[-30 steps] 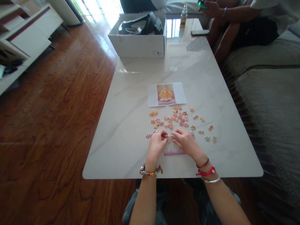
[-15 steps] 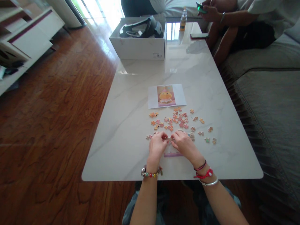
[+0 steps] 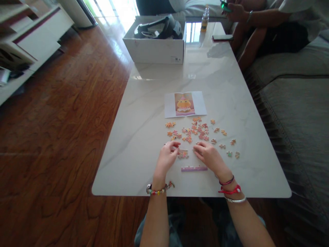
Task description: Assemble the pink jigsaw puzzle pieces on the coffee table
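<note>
My left hand [image 3: 167, 157] is closed, thumb and fingers pinched at the left end of a small joined group of jigsaw puzzle pieces [image 3: 183, 154]. To the right, apart from that group, my right hand [image 3: 209, 155] is closed too, with the pale edge of a puzzle piece [image 3: 193, 149] just showing at its fingertips. Most of that piece is hidden. Below the hands lies a joined purple strip of puzzle pieces [image 3: 194, 168]. Loose orange and pink puzzle pieces [image 3: 199, 129] are scattered beyond the hands, with several more at the right.
A printed picture sheet [image 3: 168, 106] lies behind the pieces on the white table [image 3: 123, 154]. Farther back stand a white box [image 3: 156, 51] holding a headset [image 3: 164, 29], a bottle [image 3: 205, 20] and a phone [image 3: 222, 37]. A person [image 3: 272, 20] sits on the sofa [image 3: 295, 103] at right.
My hands have moved apart, the left one leftward and the right one rightward. The joined group between them and the whole purple strip now show. The view has shifted slightly.
</note>
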Motion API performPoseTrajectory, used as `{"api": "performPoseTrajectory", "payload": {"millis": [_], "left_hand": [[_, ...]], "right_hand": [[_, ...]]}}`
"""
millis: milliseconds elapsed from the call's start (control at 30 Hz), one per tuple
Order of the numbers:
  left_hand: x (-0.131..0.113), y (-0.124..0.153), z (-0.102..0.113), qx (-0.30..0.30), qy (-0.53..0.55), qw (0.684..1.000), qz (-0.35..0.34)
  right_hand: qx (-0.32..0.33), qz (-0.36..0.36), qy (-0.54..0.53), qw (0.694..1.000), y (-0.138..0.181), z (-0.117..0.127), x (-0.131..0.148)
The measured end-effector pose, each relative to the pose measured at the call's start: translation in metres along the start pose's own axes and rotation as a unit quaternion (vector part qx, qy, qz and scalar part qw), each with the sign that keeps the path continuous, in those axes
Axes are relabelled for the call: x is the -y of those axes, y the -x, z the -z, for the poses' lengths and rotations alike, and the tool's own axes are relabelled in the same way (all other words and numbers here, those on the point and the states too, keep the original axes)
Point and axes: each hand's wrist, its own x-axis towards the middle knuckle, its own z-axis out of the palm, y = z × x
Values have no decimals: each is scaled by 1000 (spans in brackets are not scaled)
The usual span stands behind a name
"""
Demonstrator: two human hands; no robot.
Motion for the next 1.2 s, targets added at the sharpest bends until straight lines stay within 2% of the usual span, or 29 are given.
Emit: {"api": "performPoseTrajectory", "payload": {"millis": [67, 133, 233, 367, 567, 733, 1000, 1200], "left_hand": [[2, 4, 9, -12, -38, 999, -31], [4, 9, 15, 5, -97, 993, -68], [8, 12, 17, 32, -160, 982, -99], [11, 11, 10, 24, -204, 974, -90], [9, 12, 3, -1, -250, 967, -48], [7, 13, 0, -10, -263, 964, -33], [14, 11, 4, 25, -196, 975, -101], [15, 9, 2, 26, -188, 977, -92]], "right_hand": [[-28, -13, 10, 999, -1, -1, 2], [-44, 0, 8, 999, -2, -3, 7], [-19, 59, -5, 998, -3, -7, 16], [10, 56, 6, 998, -4, -13, 24], [2, 53, 12, 999, -5, -18, 26], [3, 53, 25, 998, -4, -19, 28], [0, 60, 12, 998, -5, -19, 27], [-6, 70, 3, 998, -6, -19, 24]]}}
